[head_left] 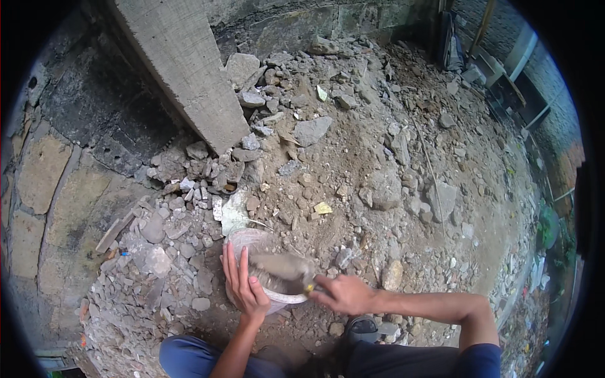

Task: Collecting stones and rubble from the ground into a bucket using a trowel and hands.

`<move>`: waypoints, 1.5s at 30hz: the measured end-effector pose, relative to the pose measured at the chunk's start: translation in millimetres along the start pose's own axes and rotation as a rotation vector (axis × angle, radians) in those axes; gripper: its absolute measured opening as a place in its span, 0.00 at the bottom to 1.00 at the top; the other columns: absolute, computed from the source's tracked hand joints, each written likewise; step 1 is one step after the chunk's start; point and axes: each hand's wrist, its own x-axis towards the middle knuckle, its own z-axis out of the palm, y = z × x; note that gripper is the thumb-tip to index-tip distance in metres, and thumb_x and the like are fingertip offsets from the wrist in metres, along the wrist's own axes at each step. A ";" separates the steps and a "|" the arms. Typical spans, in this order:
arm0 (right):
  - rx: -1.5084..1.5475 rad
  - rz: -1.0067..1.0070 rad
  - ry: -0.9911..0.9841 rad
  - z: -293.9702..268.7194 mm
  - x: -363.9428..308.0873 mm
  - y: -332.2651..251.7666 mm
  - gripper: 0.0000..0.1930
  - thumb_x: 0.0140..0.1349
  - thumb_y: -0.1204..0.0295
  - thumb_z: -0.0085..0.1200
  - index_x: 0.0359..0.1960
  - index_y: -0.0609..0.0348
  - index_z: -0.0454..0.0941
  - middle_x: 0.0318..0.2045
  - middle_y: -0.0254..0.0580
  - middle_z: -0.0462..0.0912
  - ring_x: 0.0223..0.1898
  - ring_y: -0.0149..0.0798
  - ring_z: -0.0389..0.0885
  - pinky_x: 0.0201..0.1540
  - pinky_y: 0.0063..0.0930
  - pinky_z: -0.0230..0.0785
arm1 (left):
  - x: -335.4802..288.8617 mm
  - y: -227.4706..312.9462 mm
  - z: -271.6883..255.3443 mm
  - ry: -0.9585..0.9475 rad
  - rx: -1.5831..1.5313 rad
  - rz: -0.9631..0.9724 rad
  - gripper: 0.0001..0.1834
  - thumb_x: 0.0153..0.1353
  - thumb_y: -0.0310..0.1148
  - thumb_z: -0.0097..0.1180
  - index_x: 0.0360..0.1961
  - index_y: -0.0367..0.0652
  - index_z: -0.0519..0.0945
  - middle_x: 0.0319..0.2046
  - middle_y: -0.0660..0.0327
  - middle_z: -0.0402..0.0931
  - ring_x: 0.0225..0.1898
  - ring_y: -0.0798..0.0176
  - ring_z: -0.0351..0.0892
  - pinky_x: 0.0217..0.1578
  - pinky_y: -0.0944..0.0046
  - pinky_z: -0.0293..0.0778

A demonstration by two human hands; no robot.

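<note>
A whitish bucket [277, 295] with a pale rim stands tilted on the rubble just in front of my knees. My left hand [244, 286] lies against its left side, fingers stretched out along the rim and the thumb apart. From the right, my right hand [343, 295] is closed around a small tool with a yellow part at its handle. That tool looks like a trowel [283, 266]; its greyish blade is smeared by motion over the bucket's mouth. What the bucket holds is hard to make out.
Loose soil and broken stones [378, 189] spread all around. A squared concrete post [189, 69] rises at the upper left beside a stone wall [47, 183]. A pale flat scrap [234, 214] lies behind the bucket. My shoe [362, 327] rests close on the right.
</note>
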 end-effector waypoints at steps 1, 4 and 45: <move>-0.080 0.046 0.058 -8.8 -0.5 8.0 0.21 0.76 0.53 0.44 0.48 0.62 0.74 0.18 0.53 0.80 0.21 0.46 0.83 0.27 0.45 0.78 | -1.9 -3.4 -2.0 -0.011 -0.006 0.013 0.33 0.73 0.45 0.30 0.65 0.32 0.74 0.70 0.36 0.61 0.72 0.32 0.59 0.72 0.36 0.50; -0.167 0.128 0.375 -29.8 10.9 65.2 0.20 0.75 0.52 0.44 0.44 0.59 0.74 0.19 0.50 0.80 0.23 0.43 0.84 0.22 0.39 0.76 | 0.2 -9.3 -10.4 -0.060 0.014 0.074 0.33 0.73 0.47 0.31 0.65 0.32 0.73 0.70 0.36 0.61 0.72 0.33 0.59 0.72 0.35 0.50; 0.022 0.358 0.388 -63.8 121.2 122.6 0.19 0.74 0.55 0.47 0.48 0.60 0.73 0.30 0.58 0.85 0.30 0.60 0.85 0.35 0.51 0.80 | 9.7 -24.4 -11.6 -0.030 -0.096 0.005 0.28 0.69 0.35 0.34 0.63 0.26 0.70 0.68 0.40 0.66 0.70 0.34 0.62 0.72 0.38 0.52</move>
